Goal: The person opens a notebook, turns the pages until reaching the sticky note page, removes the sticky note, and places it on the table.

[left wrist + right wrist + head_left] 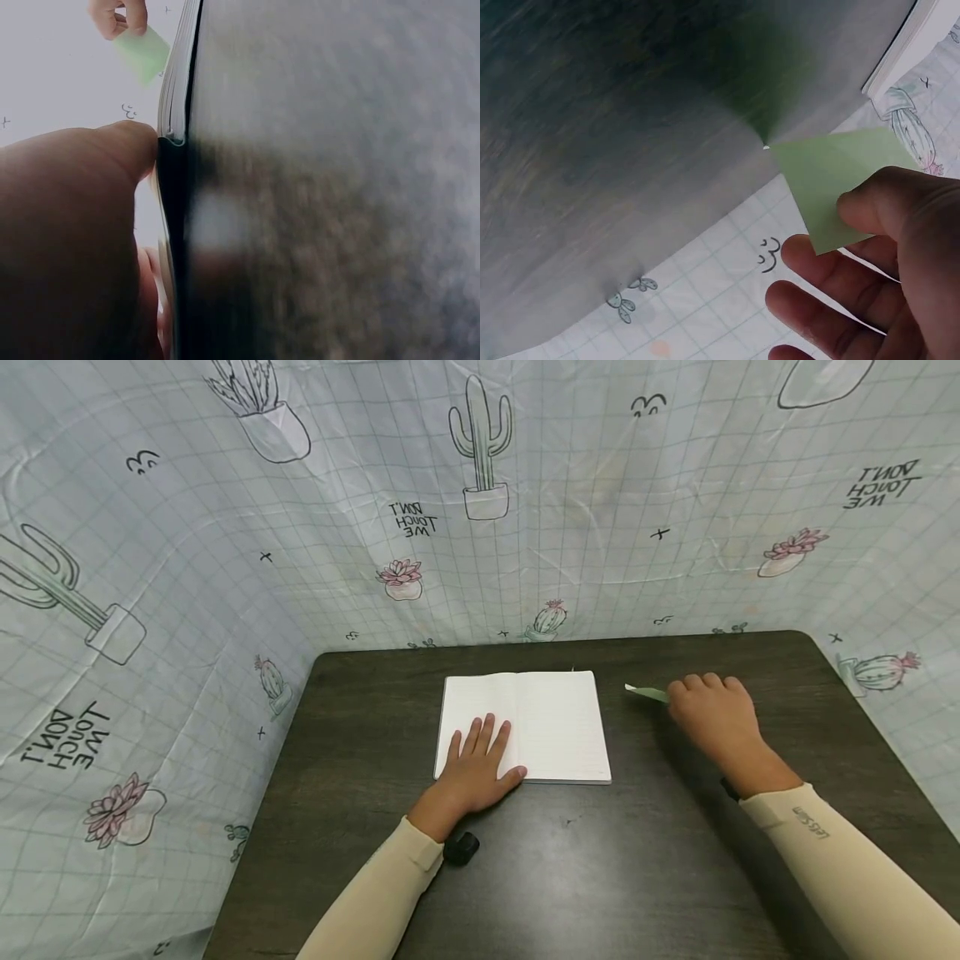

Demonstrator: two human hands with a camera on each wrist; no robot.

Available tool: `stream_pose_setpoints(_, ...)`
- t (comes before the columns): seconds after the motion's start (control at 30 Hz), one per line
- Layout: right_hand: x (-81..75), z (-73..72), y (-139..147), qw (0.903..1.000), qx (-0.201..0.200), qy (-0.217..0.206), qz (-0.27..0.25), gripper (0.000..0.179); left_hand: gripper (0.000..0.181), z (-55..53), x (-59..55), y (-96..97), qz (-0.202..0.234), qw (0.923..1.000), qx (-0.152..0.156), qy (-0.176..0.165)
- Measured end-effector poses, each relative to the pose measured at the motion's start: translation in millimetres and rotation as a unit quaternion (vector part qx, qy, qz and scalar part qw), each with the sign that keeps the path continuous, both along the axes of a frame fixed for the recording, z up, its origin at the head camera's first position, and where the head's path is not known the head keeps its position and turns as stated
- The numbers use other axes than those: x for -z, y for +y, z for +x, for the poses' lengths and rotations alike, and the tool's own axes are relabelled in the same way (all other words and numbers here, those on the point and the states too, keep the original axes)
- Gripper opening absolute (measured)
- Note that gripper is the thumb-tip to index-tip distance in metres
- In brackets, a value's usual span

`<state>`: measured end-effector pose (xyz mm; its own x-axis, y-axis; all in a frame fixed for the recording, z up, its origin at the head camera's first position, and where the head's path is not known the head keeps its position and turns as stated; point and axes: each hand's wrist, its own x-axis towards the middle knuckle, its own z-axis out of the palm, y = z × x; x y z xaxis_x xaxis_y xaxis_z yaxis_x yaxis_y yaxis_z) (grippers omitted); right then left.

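An open notebook (558,727) with blank-looking lined pages lies on the dark table. My left hand (476,777) rests on its left page with the fingers spread, the thumb reaching past the centre fold near the bottom edge. To the right of the notebook, my right hand (712,710) pinches a light green sticky note (817,180) between thumb and fingers. One corner of the note points down at the table, as the right wrist view shows. In the left wrist view the notebook (176,90) is seen edge-on, with the left thumb against it.
The dark wooden table (360,735) ends at a back edge close behind the notebook. A white cloth (570,527) printed with cacti hangs around the back and sides. A small black device (461,848) sits at the left wrist.
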<state>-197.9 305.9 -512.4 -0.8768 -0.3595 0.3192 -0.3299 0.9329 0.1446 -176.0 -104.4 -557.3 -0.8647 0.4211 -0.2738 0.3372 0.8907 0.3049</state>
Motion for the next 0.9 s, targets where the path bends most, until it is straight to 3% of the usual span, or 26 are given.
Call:
stream_pose_setpoints(0.3, -1.7, -3.1, -14.4, 0.9964, 0.021, -0.072, 0.04, 0.019, 0.089, -1.1, 6.7, -1.6, -0.001, 1.0, 0.002, 0.007)
stream_pose_setpoints(0.57, -1.7, -10.3, -26.5, 0.9935, 0.011, -0.079, 0.081, 0.021, 0.09, -1.3, 7.0, -1.9, 0.0, 1.0, 0.003, 0.007)
stream_pose_setpoints(0.77, 1.1, -8.4, -30.3, 0.992, 0.008, -0.095, 0.082, 0.025, 0.09, -1.2, 4.1, -1.2, -0.001, 1.0, 0.005, 0.006)
stream_pose_setpoints(0.9, 4.2, -6.6, -30.4, 0.9882, 0.008, -0.126, 0.086, 0.034, 0.09, -2.4, 5.0, -1.8, -0.008, 0.9999, 0.002, 0.006)
